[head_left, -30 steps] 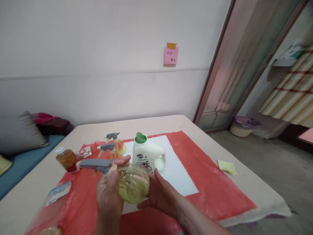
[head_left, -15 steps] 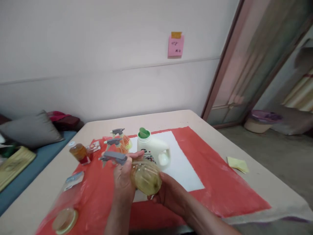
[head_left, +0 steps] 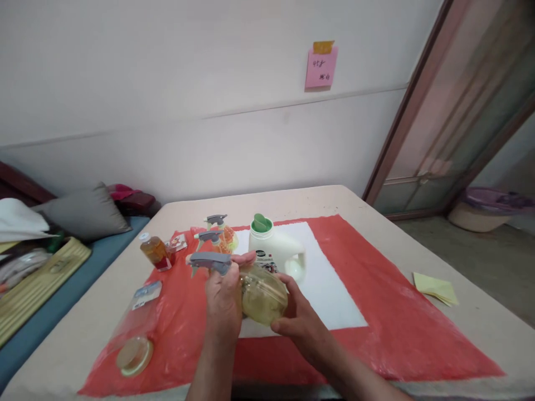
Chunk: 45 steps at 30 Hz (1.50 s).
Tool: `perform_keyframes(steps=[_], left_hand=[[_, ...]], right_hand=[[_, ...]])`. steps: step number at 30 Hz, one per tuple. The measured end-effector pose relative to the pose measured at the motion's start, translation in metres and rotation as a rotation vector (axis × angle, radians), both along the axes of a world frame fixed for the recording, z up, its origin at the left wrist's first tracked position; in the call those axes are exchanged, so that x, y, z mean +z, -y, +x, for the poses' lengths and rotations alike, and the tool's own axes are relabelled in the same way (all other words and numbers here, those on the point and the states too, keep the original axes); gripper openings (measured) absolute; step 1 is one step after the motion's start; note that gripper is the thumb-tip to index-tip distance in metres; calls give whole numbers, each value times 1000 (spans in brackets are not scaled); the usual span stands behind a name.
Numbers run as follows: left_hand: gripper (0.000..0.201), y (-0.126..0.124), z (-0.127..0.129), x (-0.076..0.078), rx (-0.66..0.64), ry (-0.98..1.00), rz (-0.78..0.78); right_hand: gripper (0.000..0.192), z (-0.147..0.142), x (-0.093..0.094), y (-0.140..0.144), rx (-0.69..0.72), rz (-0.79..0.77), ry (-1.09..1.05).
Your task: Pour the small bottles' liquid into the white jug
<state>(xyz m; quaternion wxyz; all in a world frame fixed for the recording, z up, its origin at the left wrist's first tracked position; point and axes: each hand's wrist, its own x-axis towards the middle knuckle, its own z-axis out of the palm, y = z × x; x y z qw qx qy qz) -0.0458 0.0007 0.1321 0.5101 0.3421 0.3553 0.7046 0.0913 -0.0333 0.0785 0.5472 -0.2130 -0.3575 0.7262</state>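
Spray bottle (head_left: 261,285) is held above the near middle of the table (head_left: 468,323), over the red sheet (head_left: 376,328) | long axis is tipped, grey trigger head (head_left: 209,262) up-left, round base down-right | left hand (head_left: 223,303) is wrapped at the neck | right hand (head_left: 298,323) is cupped under the body | both hands equally close.

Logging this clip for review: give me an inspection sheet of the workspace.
Surface: beige table under a red sheet and white sheet.
Job's things: yellowish spray bottle with grey trigger head, held off the table.
Clutter: white jug, two small sprayers, amber bottle, clear lying bottle, yellow notes.
Hands: left hand at the neck, right hand under the body.
Cables: nothing seen.
Surroundings: pink wall note, grey cushion, doorway.
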Motion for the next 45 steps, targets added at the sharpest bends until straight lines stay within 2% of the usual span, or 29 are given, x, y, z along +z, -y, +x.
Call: perform_keyframes(steps=[3, 5, 7, 9, 11, 13, 15, 17, 20, 22, 24, 26, 28, 30, 34, 38, 45], left_hand=[[30, -2, 4, 0, 33, 31, -3], [29, -2, 4, 1, 80, 46, 2], [28, -3, 2, 1, 92, 48, 6], [28, -3, 1, 1, 68, 40, 3], [28, -3, 1, 1, 40, 24, 0], [27, -2, 2, 1, 28, 17, 4], [27, -3, 3, 1, 32, 16, 3], [27, -4, 3, 1, 52, 17, -3], [29, -4, 2, 1, 76, 24, -1], [29, -4, 2, 1, 83, 25, -7], [28, -4, 1, 2, 94, 18, -23], [29, -3, 1, 2, 95, 17, -33], [29, -3, 2, 2, 82, 8, -35], [30, -3, 2, 2, 53, -12, -35], [29, -3, -1, 2, 65, 31, 1], [27, -6, -7, 1, 100, 68, 22], [31, -6, -4, 1, 89, 68, 92]], right_hand=[[84, -3, -3, 1, -138, 101, 66], [87, -3, -1, 1, -137, 89, 72], [79, -1, 3, 0, -45, -35, 62], [69, 2, 5, -2, 117, -206, 38], [77, 5, 4, -5, 278, -318, -5], [82, 8, 0, -7, 356, -354, -50], [73, 10, -1, -8, 313, -312, -87], [64, 11, 2, -7, 212, -227, -111], [71, 12, 9, -4, 82, -136, -100], [76, 10, 12, -2, 52, -121, -99], [74, 8, 12, -2, 90, -140, -104], [70, 7, 8, -3, 204, -211, -99], [77, 6, 2, -6, 329, -306, -91], [82, 8, -2, -8, 396, -371, -95], [64, 11, -3, -8, 288, -303, -154], [69, 12, -1, -8, 150, -220, -219], [69, 8, 1, -4, 181, -230, -190]])
